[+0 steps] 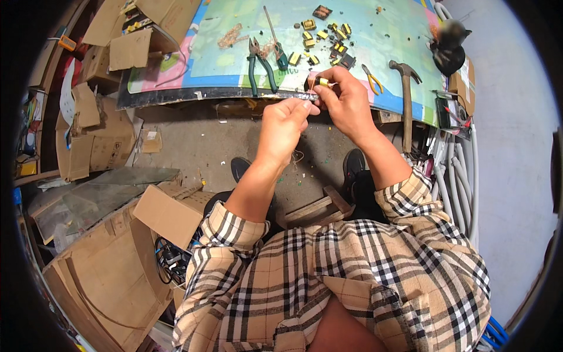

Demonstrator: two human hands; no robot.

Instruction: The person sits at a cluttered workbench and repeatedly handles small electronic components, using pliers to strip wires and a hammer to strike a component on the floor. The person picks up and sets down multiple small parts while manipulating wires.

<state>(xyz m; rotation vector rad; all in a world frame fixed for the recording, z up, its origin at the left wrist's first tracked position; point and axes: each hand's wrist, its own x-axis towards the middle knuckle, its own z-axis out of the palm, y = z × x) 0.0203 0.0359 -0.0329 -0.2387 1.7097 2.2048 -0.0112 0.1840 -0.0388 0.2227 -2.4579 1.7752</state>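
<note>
My right hand (350, 104) grips a small transformer (322, 81) wrapped in yellow tape, just over the near edge of the table. A thin strand of copper wire (311, 89) runs from it toward my left hand (280, 130), whose thumb and forefinger are pinched together at the wire; the exact grip is partly hidden. Beyond my hands several similar yellow-and-black transformers (307, 43) lie scattered. Green-handled pliers (261, 70) and a screwdriver (281, 57) with a green handle lie past my left hand. To the right are yellow-handled cutters (372, 80) and a hammer (406, 97).
A tangle of copper wire (230, 37) lies on the colourful table mat (223, 64). A black cat-like figure (450, 53) and a meter (450, 111) are at the right. Cardboard boxes (105, 293) crowd the left; grey pipes (460, 188) stand at the right. A wooden stool (316, 209) is below me.
</note>
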